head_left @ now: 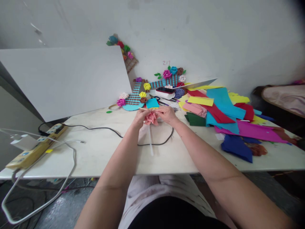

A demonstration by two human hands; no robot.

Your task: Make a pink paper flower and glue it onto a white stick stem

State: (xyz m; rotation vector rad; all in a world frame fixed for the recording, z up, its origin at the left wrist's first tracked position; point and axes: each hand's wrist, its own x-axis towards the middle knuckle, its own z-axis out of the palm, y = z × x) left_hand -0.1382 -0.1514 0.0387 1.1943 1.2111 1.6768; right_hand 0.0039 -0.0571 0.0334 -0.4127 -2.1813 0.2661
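A crumpled pink paper flower (151, 118) is held between my two hands above the white table (95, 140). My left hand (140, 118) is closed, with its fingers pinched at the flower's left side. My right hand (167, 114) pinches it from the right, at the upper edge. A thin pale stick-like piece (142, 108) shows by my left fingertips; what it is I cannot make out. Below the flower lies a translucent white stick (151, 144), like a glue stick. Just behind my hands rests a blue paper square (152, 103).
Coloured crepe paper (224, 108) is heaped on the right. Flower-decorated guitar shapes (134, 95), a phone (165, 90) on a white box and scissors (156, 98) are at the back. A power strip (35, 148) stands left; a black cable (95, 128) crosses the table.
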